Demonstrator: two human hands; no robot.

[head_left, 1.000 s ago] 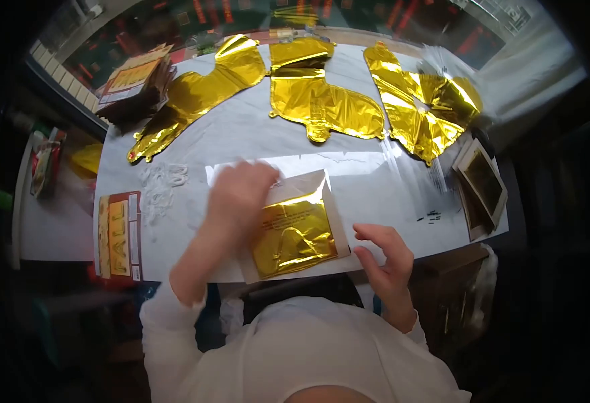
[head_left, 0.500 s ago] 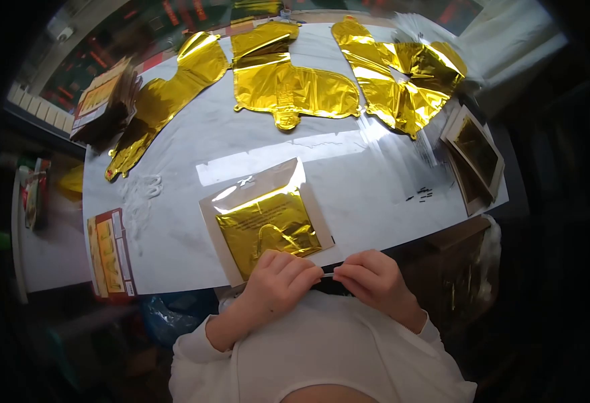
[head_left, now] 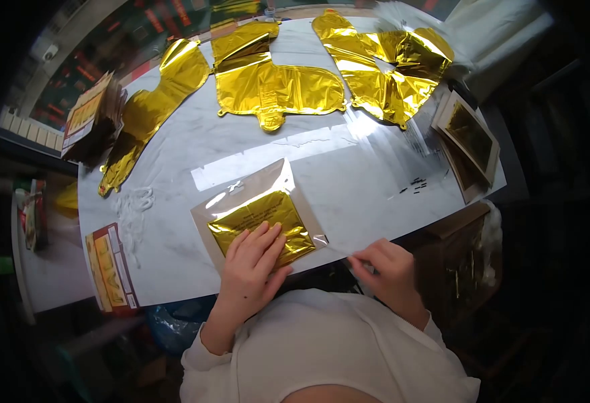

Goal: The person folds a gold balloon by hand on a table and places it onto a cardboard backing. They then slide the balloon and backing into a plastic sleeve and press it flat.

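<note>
A clear-fronted packet (head_left: 204, 218) with a folded gold foil balloon (head_left: 288, 225) inside lies near the table's front edge. My left hand (head_left: 251, 258) rests on its lower part with the fingers stretched out. To the right of the packet, my right hand (head_left: 385, 269) hovers at the table edge. Its thumb and forefinger are pinched together; a faint thin pale line shows at the fingertips, too blurred to name. Three flat gold foil balloons lie across the back: a left one (head_left: 154, 107), a middle one (head_left: 281, 87) and a right one (head_left: 395, 74).
A stack of printed cards (head_left: 90, 117) stands at the back left. One printed card (head_left: 111, 269) lies at the front left, below white string (head_left: 132, 208). Small black pieces (head_left: 416, 185) lie on the right, near more packets (head_left: 469, 144). A brown box (head_left: 456, 248) stands beside the table.
My left hand has let go of the thin white stick held between both hands and moved onto the packet. My right hand has shifted slightly right. The camera view has moved a little.
</note>
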